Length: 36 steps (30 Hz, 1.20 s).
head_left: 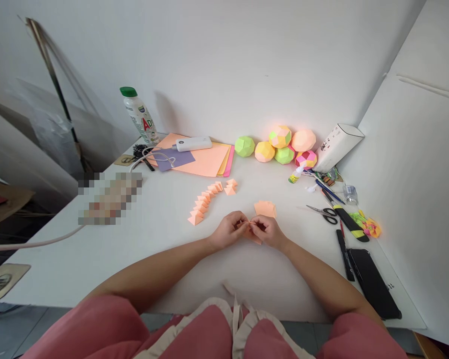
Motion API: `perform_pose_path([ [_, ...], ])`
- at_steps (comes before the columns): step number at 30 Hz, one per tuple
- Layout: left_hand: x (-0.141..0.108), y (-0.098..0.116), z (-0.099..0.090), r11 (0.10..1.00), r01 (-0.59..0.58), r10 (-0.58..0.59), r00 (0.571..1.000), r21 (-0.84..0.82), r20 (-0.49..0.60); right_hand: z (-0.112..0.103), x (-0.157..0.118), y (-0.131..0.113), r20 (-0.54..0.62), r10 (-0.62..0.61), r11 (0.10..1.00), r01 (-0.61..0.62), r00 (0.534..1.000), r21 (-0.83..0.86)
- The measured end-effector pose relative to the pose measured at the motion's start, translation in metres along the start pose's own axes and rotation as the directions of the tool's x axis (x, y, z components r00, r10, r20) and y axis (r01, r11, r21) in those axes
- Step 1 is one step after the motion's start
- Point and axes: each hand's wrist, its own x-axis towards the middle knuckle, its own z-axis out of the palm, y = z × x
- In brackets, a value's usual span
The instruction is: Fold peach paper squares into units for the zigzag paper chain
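Left hand: the left hand [230, 230], just below the centre of the frame, pinches one end of a thin edge between thumb and fingertips.
Right hand: the right hand [268, 232], close beside it, pinches the same edge, its fingertips nearly meeting the left's.
Paper in the fingers: an orange paper piece [253, 238] sits between the hands over the bench [153, 264], its lower part showing beneath them; the fingers hide how far its creases run, so it reads as part-folded.
Folded already: a curved row of folded orange pieces [202, 203] stands left of centre, with a small separate cluster [230, 190] at the row's upper right end.
Flat yet: an orange paper stack [265, 209] lies just above the right hand, apparently unfolded; its count cannot be told.
Finished-looking work: six many-sided paper balls [284, 153] sit against the wall, upper right of centre; none of them is all in the orange of the loose pieces, as far as can be told.
Progress: folding seems well advanced, with the held piece and the stack left; the folded pieces look unjoined.
Right edge: scissors [327, 214], a cutter [346, 219] and a phone [374, 283] lie untouched.
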Motion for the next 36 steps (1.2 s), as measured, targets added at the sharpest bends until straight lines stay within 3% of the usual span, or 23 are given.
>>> perform_pose_path([
  [9, 0.0014, 0.0004, -0.0007, 0.998, -0.065, 0.064, 0.998, 0.004, 0.007, -0.0003, -0.0001, -0.0011, -0.006, 0.003, 0.999, -0.002, 1.0, 0.041],
  [20, 0.0007, -0.0032, -0.0016, 0.989, 0.059, -0.063, 0.998, -0.139, -0.026, -0.0006, 0.0003, 0.0054, -0.065, 0.034, 0.997, -0.029, 0.997, 0.077],
  [26, -0.0008, 0.0017, -0.0027, 0.947, 0.121, -0.108, 0.992, -0.297, 0.058, 0.0009, 0.0011, 0.0077, -0.099, 0.06, 0.988, -0.045, 0.993, 0.148],
  [36, 0.0008, -0.0009, -0.0042, 0.924, 0.118, -0.108, 0.993, -0.363, 0.049, 0.0028, -0.0016, 0.0059, -0.154, -0.042, 0.997, 0.051, 0.987, 0.053],
])
